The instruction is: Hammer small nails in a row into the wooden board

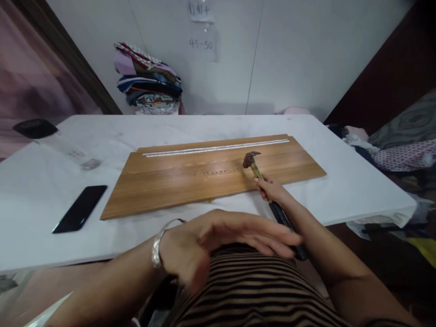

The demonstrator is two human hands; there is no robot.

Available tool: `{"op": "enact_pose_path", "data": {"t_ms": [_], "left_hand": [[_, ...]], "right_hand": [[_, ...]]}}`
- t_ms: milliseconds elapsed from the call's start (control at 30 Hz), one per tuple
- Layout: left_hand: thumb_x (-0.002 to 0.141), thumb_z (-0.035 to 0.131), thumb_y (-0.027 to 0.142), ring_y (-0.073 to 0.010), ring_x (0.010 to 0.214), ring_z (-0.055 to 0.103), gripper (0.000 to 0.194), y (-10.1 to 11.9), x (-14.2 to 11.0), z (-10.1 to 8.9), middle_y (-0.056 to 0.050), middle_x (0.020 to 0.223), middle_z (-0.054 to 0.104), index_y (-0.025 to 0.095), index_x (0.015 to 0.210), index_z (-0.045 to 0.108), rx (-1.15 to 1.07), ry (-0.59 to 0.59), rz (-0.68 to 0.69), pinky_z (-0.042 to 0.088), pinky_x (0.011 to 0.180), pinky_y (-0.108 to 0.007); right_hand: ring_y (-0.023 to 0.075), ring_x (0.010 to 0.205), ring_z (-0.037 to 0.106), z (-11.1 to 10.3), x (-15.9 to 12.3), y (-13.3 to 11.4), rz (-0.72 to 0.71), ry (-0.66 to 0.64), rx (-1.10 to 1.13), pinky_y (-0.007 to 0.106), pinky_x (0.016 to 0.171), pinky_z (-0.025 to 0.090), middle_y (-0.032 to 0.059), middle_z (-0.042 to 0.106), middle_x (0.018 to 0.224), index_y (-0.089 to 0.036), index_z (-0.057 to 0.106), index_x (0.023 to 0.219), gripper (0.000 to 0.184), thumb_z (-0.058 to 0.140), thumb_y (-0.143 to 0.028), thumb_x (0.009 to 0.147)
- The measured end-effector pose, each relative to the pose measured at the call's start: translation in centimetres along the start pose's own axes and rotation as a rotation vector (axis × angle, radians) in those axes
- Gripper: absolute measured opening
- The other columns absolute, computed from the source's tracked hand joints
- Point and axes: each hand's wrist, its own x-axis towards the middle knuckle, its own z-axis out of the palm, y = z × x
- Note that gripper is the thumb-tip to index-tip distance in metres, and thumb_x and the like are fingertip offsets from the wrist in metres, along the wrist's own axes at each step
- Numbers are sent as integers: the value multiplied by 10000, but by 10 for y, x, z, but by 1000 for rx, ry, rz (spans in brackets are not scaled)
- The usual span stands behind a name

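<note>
My right hand [271,188] is wrapped round the upper handle of a claw hammer [251,160]. The hammer's rusty head is over the wooden board [160,186], and its black grip points back towards me. Whether the head touches the board I cannot tell. A short row of small nails [220,171] stands in the middle of the board, to the left of the hammer head. Two white strips [190,151] run along the board's far side. My left hand [221,238], with a silver bangle at the wrist, is raised in front of my body, its fingers stretched out and holding nothing.
A black phone [81,210] lies left of the board on the white table [350,195]. Farther left, a clear jar with a black lid [36,129] lies on its side. Folded cloths [150,79] are stacked behind the table, and more fabric [405,154] lies at the right.
</note>
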Motion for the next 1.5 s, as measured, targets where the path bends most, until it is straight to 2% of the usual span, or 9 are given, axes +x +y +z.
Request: {"op": "enact_pose_path", "data": {"t_ms": [67,133,233,333,400,533,733,967,1500], "left_hand": [[851,635,683,-314,1117,703,661,-4,2,-25,-155,1278,717,212,1314,675,123,107,-88,526,1019,-488],[857,665,621,-281,1076,718,547,-15,-2,-62,-129,1200,754,217,1223,716,321,455,-188,526,1022,-475],[781,699,629,-282,1087,700,522,-36,-14,-127,-103,1111,777,192,1062,754,696,976,-237,507,1051,-459],[840,596,519,-277,1125,677,421,-47,-24,-184,-77,1112,776,195,1062,748,950,1218,-351,497,1057,-430],[867,537,441,-290,1142,668,411,-49,-25,-210,-94,1170,760,185,1120,736,1068,1280,-464,494,1049,-434],[906,457,381,-331,1279,586,472,-56,-17,-237,-171,1373,652,141,1250,675,1326,1285,-624,435,1101,-472],[956,364,479,-385,1435,400,545,-77,-12,-245,-237,1496,520,117,1259,636,1518,1193,-893,321,1142,-584],[960,316,499,-372,1381,435,554,-80,-15,-248,-224,1450,555,140,1225,644,1567,1165,-891,351,1105,-566],[953,331,483,-377,1403,418,577,-79,-12,-245,-233,1472,535,105,1276,623,1557,1165,-883,340,1119,-563]], "right_hand": [[76,322,374,0,3,2,-11,11,22,192,331,282,-91,412,425,-237,421,692,373,625,-514,838],[75,319,373,0,5,3,-11,14,27,190,326,287,-90,413,423,-237,418,680,383,634,-516,831],[71,328,380,2,6,2,-3,-1,27,182,329,299,-84,422,424,-235,418,669,380,639,-493,840],[72,334,383,7,8,0,-15,-7,63,181,324,296,-85,423,438,-236,417,678,361,638,-463,853],[74,337,386,11,10,-1,-37,-10,86,187,322,301,-83,434,454,-237,417,683,346,628,-446,861],[73,326,379,18,17,-1,-53,-50,86,192,325,304,-88,430,447,-239,413,678,357,627,-463,855],[76,322,380,22,24,4,-53,-45,79,198,317,294,-89,433,443,-243,406,676,358,605,-480,856],[69,307,374,26,25,5,-15,-43,78,186,312,283,-101,427,426,-242,410,698,382,653,-507,827],[78,323,375,26,24,1,-46,-36,22,202,329,296,-85,430,432,-240,400,672,327,556,-398,911]]}}
